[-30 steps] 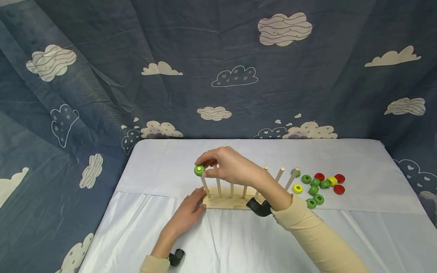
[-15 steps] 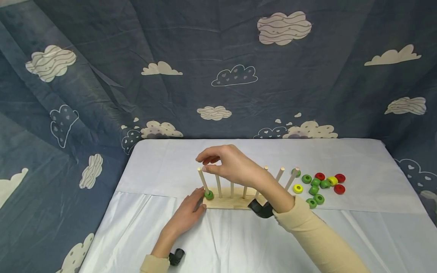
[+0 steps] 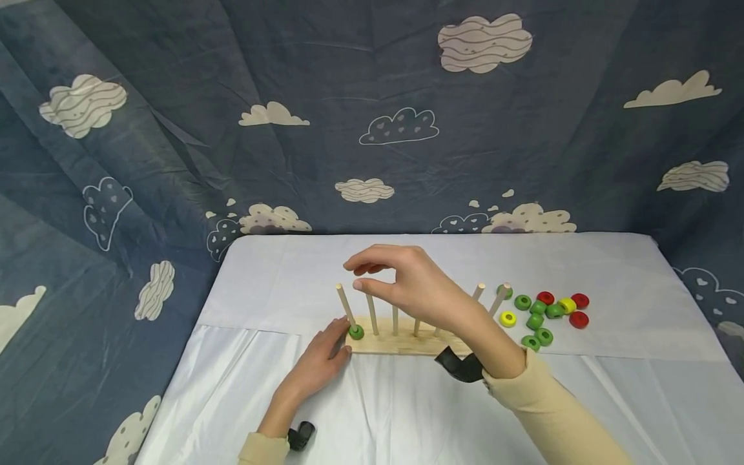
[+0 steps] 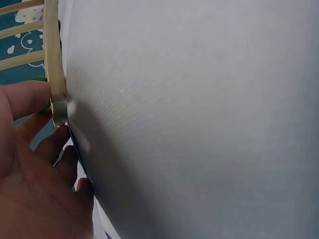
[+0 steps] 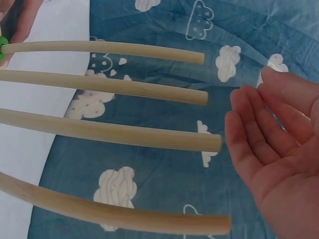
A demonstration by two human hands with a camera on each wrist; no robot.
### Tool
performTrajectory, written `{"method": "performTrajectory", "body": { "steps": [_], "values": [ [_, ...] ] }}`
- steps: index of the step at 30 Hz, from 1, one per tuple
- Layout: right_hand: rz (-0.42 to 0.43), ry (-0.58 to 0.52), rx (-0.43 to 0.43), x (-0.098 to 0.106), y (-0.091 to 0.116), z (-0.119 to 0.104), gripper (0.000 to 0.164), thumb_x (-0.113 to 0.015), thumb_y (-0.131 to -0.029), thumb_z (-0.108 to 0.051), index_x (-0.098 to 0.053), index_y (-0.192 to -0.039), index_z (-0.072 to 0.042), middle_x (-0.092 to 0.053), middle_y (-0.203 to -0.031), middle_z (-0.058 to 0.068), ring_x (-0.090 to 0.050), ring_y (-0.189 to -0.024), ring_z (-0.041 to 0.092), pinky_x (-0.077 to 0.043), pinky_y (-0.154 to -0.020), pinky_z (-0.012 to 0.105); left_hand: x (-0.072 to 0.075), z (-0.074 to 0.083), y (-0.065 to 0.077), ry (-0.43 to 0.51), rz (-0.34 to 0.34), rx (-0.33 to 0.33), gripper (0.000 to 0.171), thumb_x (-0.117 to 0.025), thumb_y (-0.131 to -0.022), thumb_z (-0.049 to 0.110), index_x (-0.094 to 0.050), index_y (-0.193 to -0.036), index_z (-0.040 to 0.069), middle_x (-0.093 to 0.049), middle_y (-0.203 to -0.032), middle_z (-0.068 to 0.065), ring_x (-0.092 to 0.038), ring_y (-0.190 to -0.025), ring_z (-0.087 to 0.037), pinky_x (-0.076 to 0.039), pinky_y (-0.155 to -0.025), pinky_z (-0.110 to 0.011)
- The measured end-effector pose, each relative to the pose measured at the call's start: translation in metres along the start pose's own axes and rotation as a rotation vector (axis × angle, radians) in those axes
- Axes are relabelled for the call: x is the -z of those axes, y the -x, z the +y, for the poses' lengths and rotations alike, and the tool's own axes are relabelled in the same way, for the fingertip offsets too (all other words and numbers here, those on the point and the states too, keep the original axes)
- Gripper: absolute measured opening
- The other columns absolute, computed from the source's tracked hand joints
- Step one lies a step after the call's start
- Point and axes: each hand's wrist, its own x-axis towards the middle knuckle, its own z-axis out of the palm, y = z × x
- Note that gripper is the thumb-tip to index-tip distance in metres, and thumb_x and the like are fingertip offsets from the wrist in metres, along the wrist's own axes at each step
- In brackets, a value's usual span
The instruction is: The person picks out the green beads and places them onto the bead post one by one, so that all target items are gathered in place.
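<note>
A wooden peg stand (image 3: pixel 401 345) with a row of upright pegs stands on the white cloth. Low on its leftmost peg sits a green bead (image 3: pixel 356 332). My left hand (image 3: pixel 316 363) holds the stand's left end; the left wrist view has thumb and fingers about the corner of the board (image 4: pixel 56 74). Above the pegs, my right hand (image 3: pixel 413 284) hovers with nothing between its gently bent fingers. In the right wrist view, that hand (image 5: pixel 279 134) is apart from the peg tips. It hides some peg tops in the head view.
Right of the stand lie loose beads: several green ones (image 3: pixel 535 321), red ones (image 3: pixel 578 320) and yellow ones (image 3: pixel 507 318). A dark cloud-print cloth (image 3: pixel 325 77) hangs behind and beside the white-covered table (image 3: pixel 261 278).
The green bead left my right hand and dropped down the leftmost peg to the base. My right hand then moved right, its fingers parted. My left hand has stayed in place.
</note>
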Motion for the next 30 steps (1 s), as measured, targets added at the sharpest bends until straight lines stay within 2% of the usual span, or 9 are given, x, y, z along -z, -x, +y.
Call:
{"method": "performTrajectory", "body": {
  "steps": [7, 12, 17, 22, 30],
  "values": [
    [0.047, -0.011, 0.042, 0.003, 0.013, -0.005, 0.027, -0.072, -0.092, -0.017, -0.069, -0.118, -0.022, -0.066, -0.111, -0.016, -0.062, -0.102, 0.007, -0.053, -0.086, 0.03, 0.003, -0.001, -0.002, 0.109, 0.006, 0.048, 0.056, -0.062, -0.097, 0.016, -0.043, -0.149, 0.017, -0.041, -0.152, -0.009, -0.031, -0.143, -0.03, -0.017, -0.116, -0.059],
    [0.068, -0.027, 0.1, 0.003, 0.021, -0.006, 0.025, -0.071, -0.093, -0.019, -0.07, -0.117, -0.021, -0.067, -0.111, -0.015, -0.062, -0.101, 0.007, -0.052, -0.087, 0.03, 0.003, -0.002, -0.001, 0.127, -0.001, 0.096, 0.057, -0.064, -0.096, 0.019, -0.044, -0.149, 0.018, -0.038, -0.154, -0.012, -0.026, -0.144, -0.032, -0.015, -0.116, -0.058],
    [0.089, -0.034, 0.11, 0.003, 0.033, -0.006, 0.024, -0.071, -0.092, -0.016, -0.071, -0.116, -0.02, -0.067, -0.111, -0.013, -0.061, -0.097, 0.007, -0.053, -0.084, 0.032, 0.003, -0.002, -0.002, 0.095, 0.005, 0.093, 0.057, -0.065, -0.095, 0.02, -0.044, -0.149, 0.018, -0.04, -0.153, -0.012, -0.029, -0.143, -0.034, -0.021, -0.114, -0.059],
    [0.092, -0.041, 0.067, 0.001, 0.046, -0.006, 0.026, -0.072, -0.092, -0.018, -0.07, -0.117, -0.023, -0.067, -0.113, -0.013, -0.061, -0.097, 0.008, -0.053, -0.085, 0.028, 0.004, -0.003, -0.002, 0.031, 0.009, 0.085, 0.058, -0.066, -0.095, 0.023, -0.045, -0.149, 0.018, -0.043, -0.151, -0.008, -0.032, -0.142, -0.031, -0.027, -0.114, -0.053],
    [0.053, -0.05, 0.0, -0.006, 0.065, -0.006, 0.025, -0.072, -0.092, -0.021, -0.07, -0.118, -0.021, -0.066, -0.112, -0.016, -0.062, -0.101, 0.008, -0.053, -0.088, 0.032, 0.009, -0.006, -0.003, -0.072, -0.003, 0.02, 0.055, -0.067, -0.095, 0.026, -0.049, -0.146, 0.017, -0.048, -0.148, -0.002, -0.033, -0.142, -0.023, -0.025, -0.116, -0.049]
  ]
}}
